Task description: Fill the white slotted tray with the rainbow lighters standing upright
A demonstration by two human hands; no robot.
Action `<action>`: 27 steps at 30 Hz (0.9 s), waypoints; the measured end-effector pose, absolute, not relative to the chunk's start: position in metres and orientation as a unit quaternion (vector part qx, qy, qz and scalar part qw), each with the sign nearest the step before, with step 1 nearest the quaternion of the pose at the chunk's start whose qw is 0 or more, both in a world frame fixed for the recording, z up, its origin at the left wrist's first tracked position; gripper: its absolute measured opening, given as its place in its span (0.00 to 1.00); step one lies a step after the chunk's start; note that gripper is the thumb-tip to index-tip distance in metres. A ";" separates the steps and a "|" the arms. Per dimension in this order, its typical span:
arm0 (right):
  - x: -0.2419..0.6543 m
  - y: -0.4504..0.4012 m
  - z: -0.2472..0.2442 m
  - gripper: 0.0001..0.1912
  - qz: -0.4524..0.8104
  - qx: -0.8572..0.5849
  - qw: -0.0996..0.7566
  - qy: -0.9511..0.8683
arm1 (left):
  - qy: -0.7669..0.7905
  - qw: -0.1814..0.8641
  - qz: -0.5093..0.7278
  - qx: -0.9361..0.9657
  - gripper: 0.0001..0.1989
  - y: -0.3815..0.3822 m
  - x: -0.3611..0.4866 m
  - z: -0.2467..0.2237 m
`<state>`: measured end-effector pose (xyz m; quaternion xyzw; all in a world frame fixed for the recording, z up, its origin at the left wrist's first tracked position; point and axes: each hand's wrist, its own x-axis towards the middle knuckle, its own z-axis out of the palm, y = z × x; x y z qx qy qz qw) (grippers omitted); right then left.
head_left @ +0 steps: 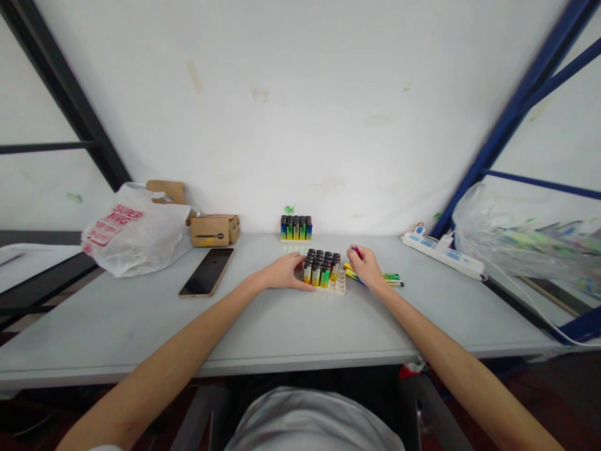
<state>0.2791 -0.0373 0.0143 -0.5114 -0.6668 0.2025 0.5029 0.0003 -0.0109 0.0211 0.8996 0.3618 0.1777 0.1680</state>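
Note:
A white tray (pixel 339 288) stands on the table with several upright lighters (pixel 320 268) in it, mostly yellow and green with dark tops. Bare sockets show along the tray's right side. My left hand (pixel 285 272) is curled around the tray's left end, thumb near the front and fingers behind. Just to the right of the tray, my right hand (pixel 367 268) is closed in a pinch on a small dark and magenta thing (pixel 357 252), mostly covered by the fingers. Beneath that hand lie several slim yellow, green and blue pen-like sticks (pixel 392 276).
Against the wall stands a second block of lighters (pixel 296 228). On the left are a phone (pixel 207 272), a cardboard box (pixel 211 230) and a white plastic bag (pixel 141 228). A power strip (pixel 444 252) and clear plastic bag (pixel 511 235) are at right.

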 end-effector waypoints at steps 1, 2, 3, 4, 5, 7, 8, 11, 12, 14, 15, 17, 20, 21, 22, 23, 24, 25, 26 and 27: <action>0.279 -0.038 0.016 0.24 0.195 -0.508 0.505 -0.670 | 0.362 0.168 0.176 0.900 0.35 -0.011 0.000 0.021; 0.279 -0.040 0.017 0.25 0.188 -0.506 0.506 -0.673 | 0.362 0.169 0.175 0.900 0.35 -0.010 0.000 0.021; 0.279 -0.041 0.019 0.25 0.182 -0.505 0.504 -0.676 | 0.361 0.169 0.174 0.901 0.36 -0.010 0.000 0.021; 0.279 -0.043 0.021 0.25 0.179 -0.505 0.500 -0.680 | 0.359 0.170 0.174 0.901 0.36 -0.010 0.000 0.021; 0.280 -0.045 0.023 0.25 0.178 -0.505 0.494 -0.685 | 0.359 0.172 0.177 0.900 0.35 -0.010 0.000 0.021; 0.282 -0.049 0.027 0.24 0.172 -0.502 0.476 -0.702 | 0.359 0.173 0.185 0.898 0.35 -0.010 0.001 0.021; 0.283 -0.051 0.029 0.24 0.163 -0.498 0.466 -0.713 | 0.360 0.172 0.189 0.897 0.34 -0.010 0.001 0.021; 0.287 -0.055 0.037 0.25 0.108 -0.463 0.447 -0.757 | 0.359 0.163 0.193 0.898 0.34 -0.011 0.001 0.020; 0.288 -0.057 0.040 0.26 0.086 -0.448 0.446 -0.770 | 0.357 0.159 0.194 0.900 0.33 -0.011 0.001 0.020; 0.289 -0.059 0.045 0.28 0.052 -0.427 0.442 -0.787 | 0.353 0.158 0.200 0.900 0.33 -0.011 0.001 0.019; 0.290 -0.060 0.046 0.29 0.050 -0.426 0.436 -0.791 | 0.351 0.161 0.202 0.900 0.33 -0.012 0.001 0.019; 0.292 -0.063 0.047 0.31 0.075 -0.436 0.415 -0.795 | 0.350 0.168 0.204 0.899 0.34 -0.012 0.002 0.019; 0.295 -0.065 0.044 0.33 0.155 -0.438 0.374 -0.802 | 0.352 0.169 0.205 0.897 0.33 -0.012 0.003 0.018; 0.296 -0.065 0.042 0.33 0.179 -0.434 0.357 -0.807 | 0.353 0.166 0.205 0.898 0.33 -0.011 0.003 0.018; 0.297 -0.065 0.040 0.33 0.196 -0.431 0.340 -0.812 | 0.354 0.163 0.205 0.898 0.33 -0.011 0.004 0.018; 0.298 -0.064 0.038 0.33 0.207 -0.430 0.323 -0.817 | 0.354 0.160 0.204 0.898 0.33 -0.011 0.004 0.017; 0.298 -0.063 0.036 0.33 0.211 -0.431 0.309 -0.821 | 0.355 0.159 0.204 0.899 0.33 -0.011 0.004 0.017; 0.299 -0.061 0.035 0.33 0.209 -0.432 0.299 -0.825 | 0.354 0.161 0.203 0.899 0.33 -0.011 0.004 0.017; 0.299 -0.060 0.034 0.33 0.203 -0.432 0.293 -0.828 | 0.354 0.163 0.203 0.898 0.33 -0.011 0.004 0.017; 0.299 -0.059 0.034 0.33 0.197 -0.432 0.289 -0.831 | 0.354 0.165 0.203 0.898 0.33 -0.011 0.004 0.018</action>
